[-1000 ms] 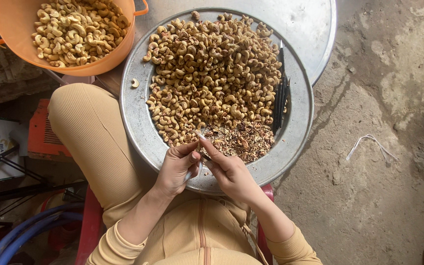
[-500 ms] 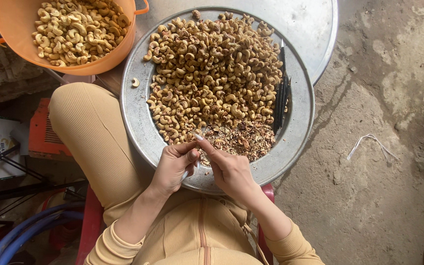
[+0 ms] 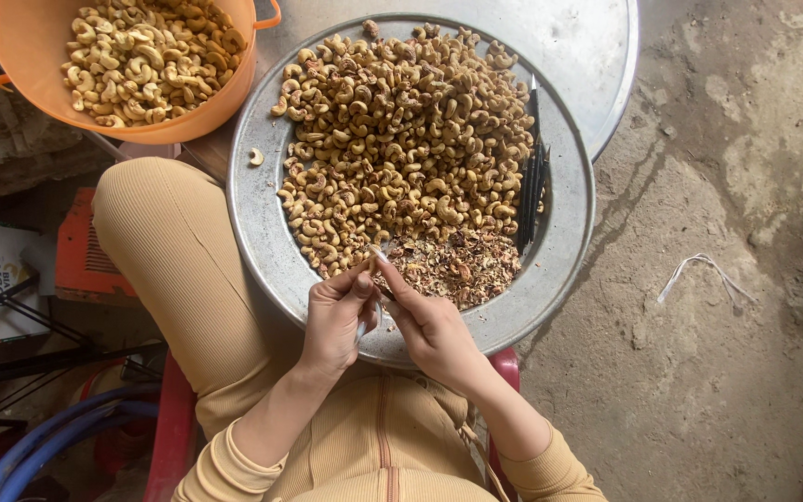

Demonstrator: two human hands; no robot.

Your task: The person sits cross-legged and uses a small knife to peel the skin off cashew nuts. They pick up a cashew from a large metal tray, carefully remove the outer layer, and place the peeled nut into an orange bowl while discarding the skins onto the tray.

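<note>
With your left hand (image 3: 338,316) pinching a cashew (image 3: 371,265) and your right hand (image 3: 429,321) gripping a small blade against it at the tray's (image 3: 262,232) six o'clock rim, a slip could nick your fingertips.

Soft, even daylight fills the view; no hard shadows fall anywhere. The metal tray (image 3: 550,279) shows a dull sheen, not glare. The nuts (image 3: 401,130) and both hands, left (image 3: 336,316) and right (image 3: 434,325), are sharp. The left edge lies dim, and the corners bend slightly from the wide lens.
</note>
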